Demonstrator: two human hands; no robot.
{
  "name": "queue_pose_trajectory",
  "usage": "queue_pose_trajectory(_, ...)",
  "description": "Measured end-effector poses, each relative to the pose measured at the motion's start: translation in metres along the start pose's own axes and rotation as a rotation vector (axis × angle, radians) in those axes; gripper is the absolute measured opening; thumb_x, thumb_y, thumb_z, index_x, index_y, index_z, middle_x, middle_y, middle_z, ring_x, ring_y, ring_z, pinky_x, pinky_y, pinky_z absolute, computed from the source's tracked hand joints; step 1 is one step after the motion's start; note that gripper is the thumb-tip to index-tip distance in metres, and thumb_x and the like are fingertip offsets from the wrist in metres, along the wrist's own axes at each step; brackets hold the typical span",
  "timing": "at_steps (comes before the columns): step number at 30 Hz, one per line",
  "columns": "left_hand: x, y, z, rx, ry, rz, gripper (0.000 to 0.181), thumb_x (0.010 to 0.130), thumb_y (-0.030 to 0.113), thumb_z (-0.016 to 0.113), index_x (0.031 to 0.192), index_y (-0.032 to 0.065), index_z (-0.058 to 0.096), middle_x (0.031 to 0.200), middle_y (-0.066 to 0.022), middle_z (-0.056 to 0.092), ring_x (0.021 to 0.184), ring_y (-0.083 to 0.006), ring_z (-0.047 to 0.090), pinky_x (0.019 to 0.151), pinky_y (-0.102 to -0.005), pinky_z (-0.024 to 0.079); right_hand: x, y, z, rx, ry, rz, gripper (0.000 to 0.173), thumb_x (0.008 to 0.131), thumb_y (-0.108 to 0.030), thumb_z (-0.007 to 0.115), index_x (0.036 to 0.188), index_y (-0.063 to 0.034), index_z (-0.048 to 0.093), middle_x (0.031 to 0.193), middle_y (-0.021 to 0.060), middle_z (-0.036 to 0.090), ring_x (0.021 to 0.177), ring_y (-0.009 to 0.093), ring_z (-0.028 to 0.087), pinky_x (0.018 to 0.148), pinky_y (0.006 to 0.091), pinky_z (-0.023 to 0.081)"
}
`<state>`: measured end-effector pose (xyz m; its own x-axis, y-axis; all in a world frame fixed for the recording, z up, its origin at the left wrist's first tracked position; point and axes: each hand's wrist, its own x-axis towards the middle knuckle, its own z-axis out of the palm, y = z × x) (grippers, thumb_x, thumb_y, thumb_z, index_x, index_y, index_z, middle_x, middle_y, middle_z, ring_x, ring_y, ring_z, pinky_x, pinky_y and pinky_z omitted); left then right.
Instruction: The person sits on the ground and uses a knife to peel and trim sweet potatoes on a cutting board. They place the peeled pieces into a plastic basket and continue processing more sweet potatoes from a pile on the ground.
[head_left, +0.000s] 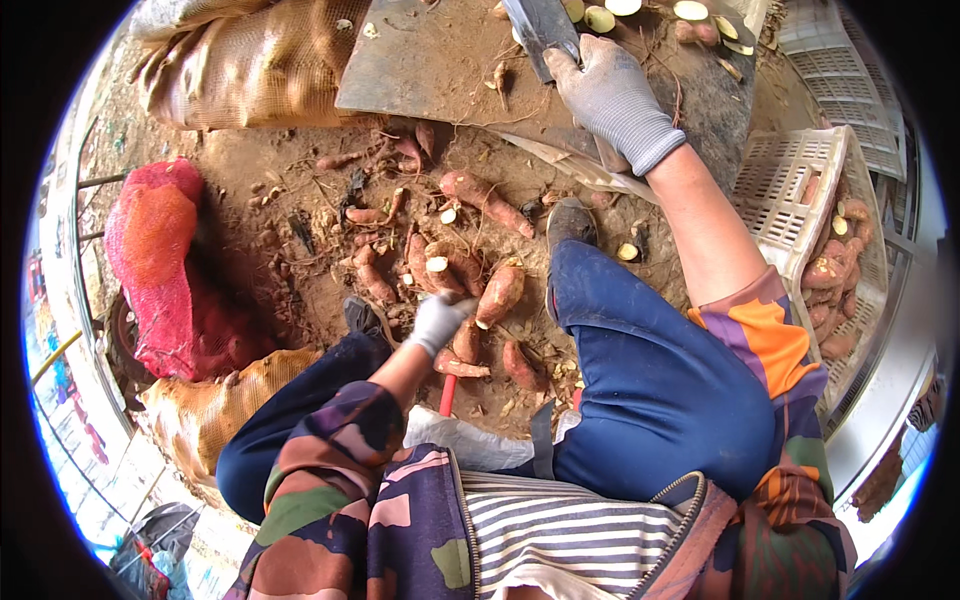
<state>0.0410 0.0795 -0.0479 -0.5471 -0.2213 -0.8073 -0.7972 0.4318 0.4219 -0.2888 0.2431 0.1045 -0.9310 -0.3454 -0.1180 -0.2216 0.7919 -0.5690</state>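
My right hand (619, 97), in a grey knit glove, grips a broad-bladed knife (541, 37) over a dirt-covered board (427, 67). Cut pale slices (599, 19) of sweet potato lie on the board past the blade. Down between my knees is my left hand (439, 322), gloved and blurred, low over a pile of sweet potatoes (420, 262). Its fingers are too smeared to show whether they hold one. Just right of it lies a thick sweet potato (501, 294) with a cut end. A larger tapered sweet potato (487, 201) rests farther out.
On the right stands a white plastic crate (772, 191) with sweet potatoes (832, 266) inside. A red mesh sack (154, 262) is at left, with tan mesh sacks (247, 67) behind and another tan sack (217, 405) by my left leg. Soil, roots and scraps cover the ground.
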Motion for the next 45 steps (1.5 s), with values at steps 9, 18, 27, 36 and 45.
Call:
queue_pose_trajectory(9, 0.034, 0.011, 0.064, 0.517, -0.175, 0.209, 0.046, 0.078, 0.044, 0.069, 0.097, 0.0020, 0.064, 0.091, -0.0209, 0.069, 0.086, -0.0361, 0.068, 0.076, -0.0443, 0.053, 0.002, 0.018, -0.002, 0.091, -0.009, 0.081, 0.039, 0.092, -0.038, 0.055, 0.094, 0.0006, 0.061, 0.093, 0.0232, 0.065, 0.089, 0.039, 0.064, 0.079, 0.0459, 0.050)
queue_pose_trajectory(18, -0.010, 0.079, -0.091, -0.518, -0.745, 0.281, 0.042, 0.088, 0.044, 0.066, 0.082, 0.0032, 0.062, 0.068, 0.0004, 0.057, 0.060, -0.0086, 0.051, 0.053, -0.0237, 0.038, 0.000, 0.004, -0.007, 0.137, -0.016, 0.111, 0.036, 0.090, -0.038, 0.056, 0.092, -0.0023, 0.061, 0.085, 0.0232, 0.065, 0.083, 0.039, 0.065, 0.075, 0.0470, 0.051)
queue_pose_trajectory(27, 0.010, 0.189, -0.117, -1.326, -0.904, 0.425, 0.048, 0.085, 0.039, 0.070, 0.114, 0.0033, 0.057, 0.090, -0.0078, 0.064, 0.059, -0.0141, 0.052, 0.058, -0.0273, 0.042, -0.030, 0.013, -0.033, 0.007, 0.201, -0.174, 0.021, 0.090, -0.024, 0.056, 0.092, -0.0031, 0.058, 0.065, 0.0183, 0.062, 0.062, 0.038, 0.063, 0.057, 0.0462, 0.051)
queue_pose_trajectory(36, 0.014, 0.189, -0.093, -1.478, -0.864, 0.345, 0.052, 0.092, 0.043, 0.058, 0.125, 0.0044, 0.052, 0.105, -0.0162, 0.062, 0.074, -0.0202, 0.058, 0.070, -0.0370, 0.046, -0.088, -0.016, -0.066, -0.540, -0.031, -0.306, 0.012, 0.090, -0.020, 0.053, 0.095, -0.0096, 0.055, 0.064, 0.0058, 0.059, 0.055, 0.022, 0.065, 0.045, 0.0353, 0.049)
queue_pose_trajectory(45, -0.019, 0.248, -0.091, -0.707, 0.033, 0.519, 0.044, 0.088, 0.023, 0.069, 0.117, -0.0040, 0.050, 0.103, -0.0094, 0.062, 0.085, -0.0120, 0.060, 0.071, -0.0225, 0.049, -0.092, -0.029, -0.062, -0.636, -0.068, -0.325, 0.038, 0.081, -0.034, 0.062, 0.102, -0.0032, 0.052, 0.072, 0.0078, 0.061, 0.057, 0.022, 0.066, 0.046, 0.0326, 0.050)
